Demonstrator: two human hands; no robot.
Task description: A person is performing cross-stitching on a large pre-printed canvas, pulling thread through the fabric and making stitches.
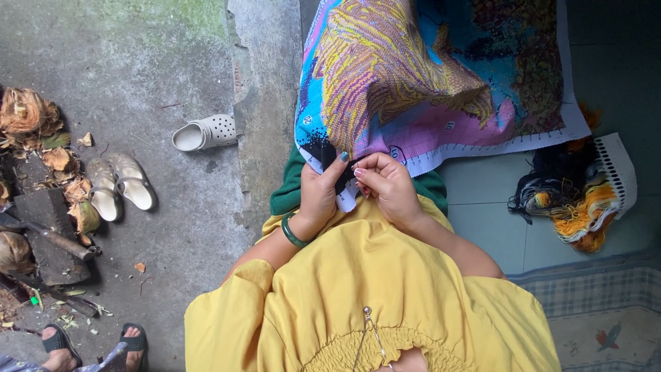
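A large cross-stitch canvas (427,76) with yellow, purple, blue and pink patterns lies over my lap. My left hand (318,191), with painted nails and a green bangle at the wrist, grips the canvas's near edge at a dark stitched patch. My right hand (387,184) pinches the same edge right beside it, fingers closed. I cannot make out a needle between them. My yellow sleeves and dress fill the bottom of the view.
A bundle of coloured threads (575,200) on a white holder lies on the tiled floor at right. White clogs (203,132) and a pair of sandals (118,182) sit on the concrete at left, near dry husks and a chopper. Another person's sandalled feet (89,344) are at bottom left.
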